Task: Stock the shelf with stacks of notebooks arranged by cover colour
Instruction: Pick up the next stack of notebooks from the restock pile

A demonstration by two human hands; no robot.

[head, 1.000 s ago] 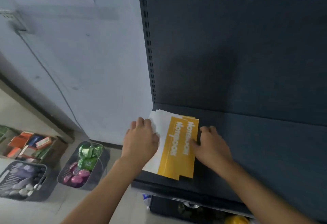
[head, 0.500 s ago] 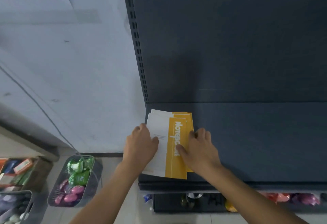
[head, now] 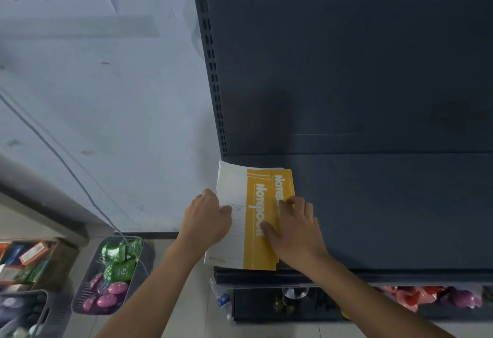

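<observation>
the dark grey shelf (head: 386, 204) carries a slightly fanned stack of notebooks (head: 256, 204) at its front left corner. their long axis runs front to back, with the white lettering reading from the back towards the front edge and the white halves jutting past the shelf's left side. the left hand (head: 206, 220) grips the stack's left edge, thumb on top; the right hand (head: 296, 228) presses flat on the yellow covers.

A stack of yellow-and-white notebooks (head: 252, 204) lies at the left end of the dark grey shelf (head: 386, 212).
</observation>
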